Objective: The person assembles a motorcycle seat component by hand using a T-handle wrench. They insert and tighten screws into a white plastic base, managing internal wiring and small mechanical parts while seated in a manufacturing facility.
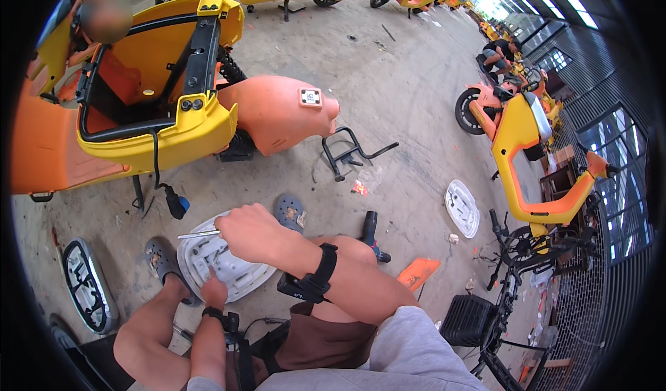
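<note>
A white plastic seat base point(239, 278), its ribbed inner side up, rests on the floor between my feet. Over its upper part, my right hand point(251, 233) is closed round a thin silver metal tool point(199, 235) that sticks out to the left. Lower down, my left hand point(214, 292) is at the base's inner side, fingers bunched together and one fingertip reaching onto the plastic. Whatever those fingers pinch, if anything, is too small to make out. Grey clogs point(288, 211) stand at both sides of the base.
A yellow-and-orange scooter point(156, 145) with its seat off stands ahead left. A power drill point(371, 235), a black metal bracket point(343, 151), another white base point(462, 208) and an orange panel point(419, 273) lie rightward. A black-rimmed seat part point(89, 285) lies left. Another person point(498, 56) crouches far right.
</note>
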